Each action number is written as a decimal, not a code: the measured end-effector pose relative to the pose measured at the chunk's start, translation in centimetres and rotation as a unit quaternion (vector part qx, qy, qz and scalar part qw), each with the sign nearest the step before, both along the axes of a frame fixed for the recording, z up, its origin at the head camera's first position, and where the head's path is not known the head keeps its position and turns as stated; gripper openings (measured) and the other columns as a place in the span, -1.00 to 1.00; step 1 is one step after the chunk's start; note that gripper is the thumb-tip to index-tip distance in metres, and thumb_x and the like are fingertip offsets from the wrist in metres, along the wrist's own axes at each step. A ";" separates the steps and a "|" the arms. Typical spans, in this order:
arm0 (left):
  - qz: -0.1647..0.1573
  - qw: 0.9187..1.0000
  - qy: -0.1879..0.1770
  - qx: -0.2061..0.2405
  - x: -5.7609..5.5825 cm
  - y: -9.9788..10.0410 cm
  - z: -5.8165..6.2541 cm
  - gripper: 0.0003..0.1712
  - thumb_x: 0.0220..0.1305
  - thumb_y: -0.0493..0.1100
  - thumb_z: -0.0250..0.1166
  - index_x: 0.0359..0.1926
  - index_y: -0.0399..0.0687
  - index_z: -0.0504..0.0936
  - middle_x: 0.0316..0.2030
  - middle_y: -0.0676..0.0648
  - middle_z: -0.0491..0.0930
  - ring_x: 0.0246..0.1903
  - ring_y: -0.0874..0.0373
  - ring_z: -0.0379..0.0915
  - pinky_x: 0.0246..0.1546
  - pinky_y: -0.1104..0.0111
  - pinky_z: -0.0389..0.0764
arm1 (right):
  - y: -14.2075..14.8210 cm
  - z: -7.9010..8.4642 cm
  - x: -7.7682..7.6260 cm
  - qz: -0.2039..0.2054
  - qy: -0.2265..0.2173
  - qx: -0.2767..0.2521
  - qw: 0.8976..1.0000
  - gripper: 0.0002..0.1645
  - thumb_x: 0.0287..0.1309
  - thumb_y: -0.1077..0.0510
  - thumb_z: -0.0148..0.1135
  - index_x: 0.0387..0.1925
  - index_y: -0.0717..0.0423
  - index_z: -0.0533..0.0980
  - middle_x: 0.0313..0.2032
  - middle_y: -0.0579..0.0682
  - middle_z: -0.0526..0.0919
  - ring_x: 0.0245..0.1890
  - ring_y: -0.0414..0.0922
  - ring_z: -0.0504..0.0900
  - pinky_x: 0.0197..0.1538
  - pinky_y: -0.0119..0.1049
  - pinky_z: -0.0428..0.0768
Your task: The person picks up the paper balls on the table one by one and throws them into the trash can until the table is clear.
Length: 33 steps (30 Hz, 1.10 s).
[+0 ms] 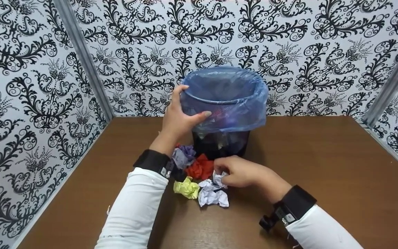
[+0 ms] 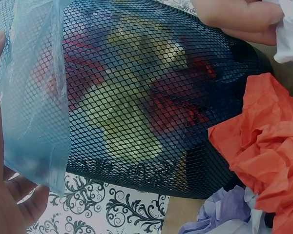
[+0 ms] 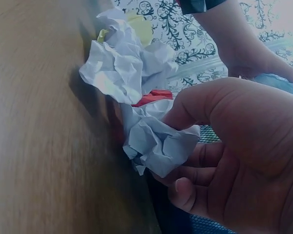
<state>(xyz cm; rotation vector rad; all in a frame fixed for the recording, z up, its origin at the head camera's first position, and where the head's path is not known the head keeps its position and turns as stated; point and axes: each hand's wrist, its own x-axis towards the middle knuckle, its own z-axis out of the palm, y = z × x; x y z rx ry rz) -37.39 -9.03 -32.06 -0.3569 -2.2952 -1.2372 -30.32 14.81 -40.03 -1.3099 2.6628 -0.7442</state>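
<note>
White walls (image 1: pixel 337 74) (black scrollwork (image 1: pixel 269 27) all over) and grey corner strips (image 1: pixel 83 52) border a brown tabletop (image 1: pixel 316 148).

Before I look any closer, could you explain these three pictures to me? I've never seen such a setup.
No robot is at work here, just a person's two bare hands. The widest picture comes from a camera worn on the head, looking forward and down; the other two come from cameras on the left and right wrists. On the brown table is a mesh bin lined with a blue bag. Crumpled paper shows through the mesh. Near the bin lie red, yellow, purple and white paper balls. The left hand grips the bin near its rim. The right hand pinches another white ball.
</note>
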 end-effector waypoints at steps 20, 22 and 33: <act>0.002 1.000 -0.002 0.004 0.0 0.0 0.0 0.25 -0.40 0.62 0.56 0.35 0.54 0.18 0.22 0.00 0.59 0.06 0.03 0.57 0.08 0.05 0.59 | 1.5 2.3 0.0 -0.023 0.023 -0.033 0.999 -0.86 -0.07 0.29 0.23 -0.39 0.05 0.50 -0.49 -0.18 0.50 -0.43 -0.25 0.46 -0.38 -0.42 0.44; 0.002 1.000 -0.003 0.004 0.0 0.1 0.1 0.26 -0.40 0.62 0.56 0.36 0.52 0.18 0.22 -0.01 0.59 0.05 0.03 0.57 0.07 0.05 0.60 | 1.5 2.6 0.0 -0.024 0.028 -0.035 0.999 -0.87 -0.04 0.28 0.23 -0.38 0.04 0.51 -0.49 -0.20 0.50 -0.43 -0.26 0.47 -0.38 -0.43 0.44; 0.001 1.000 0.006 -0.005 0.0 -0.1 0.0 0.24 -0.36 0.60 0.56 0.36 0.51 0.17 0.20 -0.02 0.60 0.06 0.00 0.57 0.04 0.04 0.59 | 1.9 5.3 1.5 -0.034 0.002 -0.065 0.997 -0.89 0.08 0.25 0.23 -0.40 -0.03 0.49 -0.47 -0.21 0.51 -0.41 -0.25 0.49 -0.37 -0.41 0.48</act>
